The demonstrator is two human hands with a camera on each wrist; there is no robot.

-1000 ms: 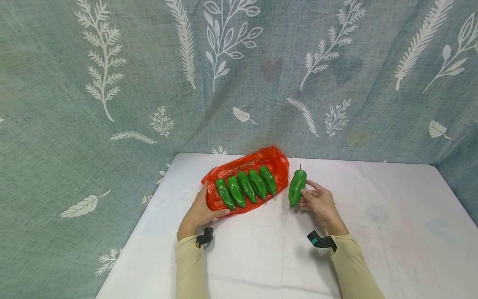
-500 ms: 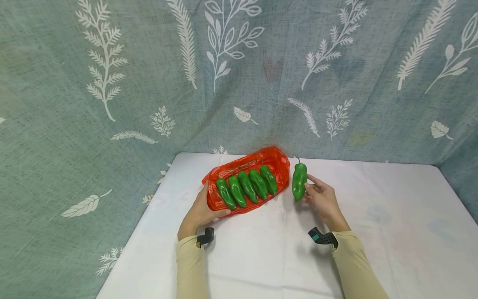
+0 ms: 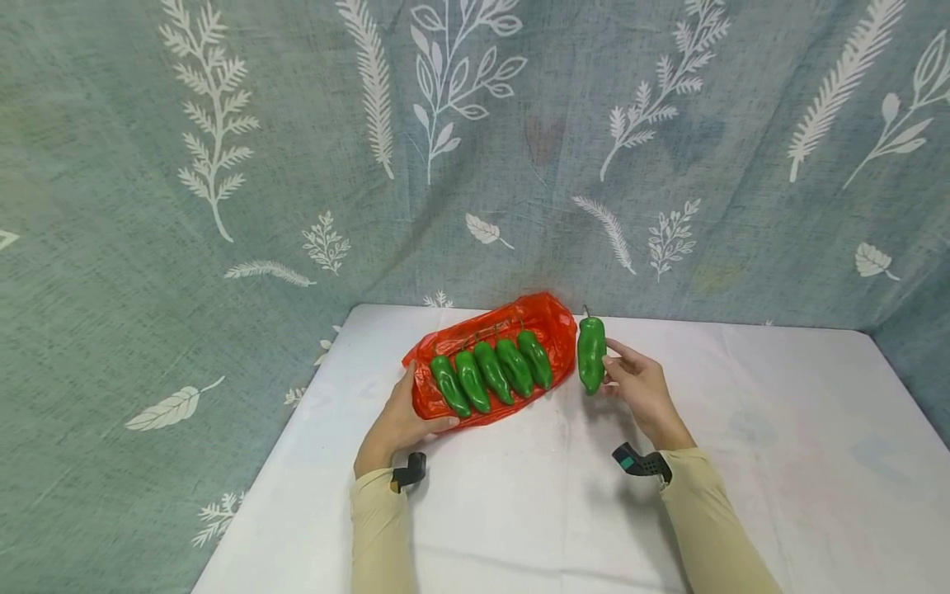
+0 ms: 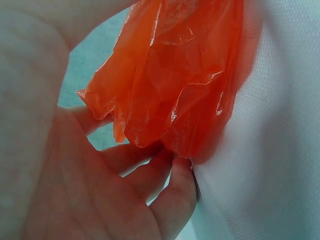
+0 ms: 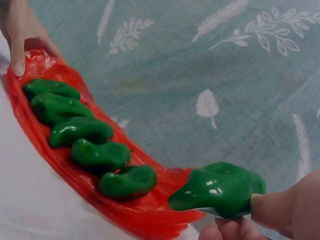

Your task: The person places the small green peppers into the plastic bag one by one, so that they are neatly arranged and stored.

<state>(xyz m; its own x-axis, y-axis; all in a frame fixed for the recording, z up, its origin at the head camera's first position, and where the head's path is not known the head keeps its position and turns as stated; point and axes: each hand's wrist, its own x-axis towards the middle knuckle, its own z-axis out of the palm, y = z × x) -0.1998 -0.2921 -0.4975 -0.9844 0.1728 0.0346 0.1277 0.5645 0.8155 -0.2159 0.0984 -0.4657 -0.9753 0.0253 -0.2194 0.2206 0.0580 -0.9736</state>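
Note:
Several green peppers (image 3: 490, 371) lie side by side in a red plastic bag (image 3: 552, 318), which is spread open like a long tray. At the bag's left end my left hand (image 3: 397, 421) holds its edge, thumb on the near side. In the left wrist view its curled fingers (image 4: 175, 185) touch the crumpled bag (image 4: 170, 85). My right hand (image 3: 640, 396) pinches one more green pepper (image 3: 591, 355) by its right side, just right of the bag. In the right wrist view this pepper (image 5: 220, 187) is held with its tip towards the bag's right end.
A white-covered table (image 3: 505, 511) lies beneath everything. Behind it hangs a green-grey cloth (image 3: 519, 214) with white leaf prints, close to the bag's back edge. Each wrist wears a black band (image 3: 644, 462).
My right hand has moved the pepper slightly away from me, first a little right, then back left towards the bag. The left hand, bag and peppers in it stay in place.

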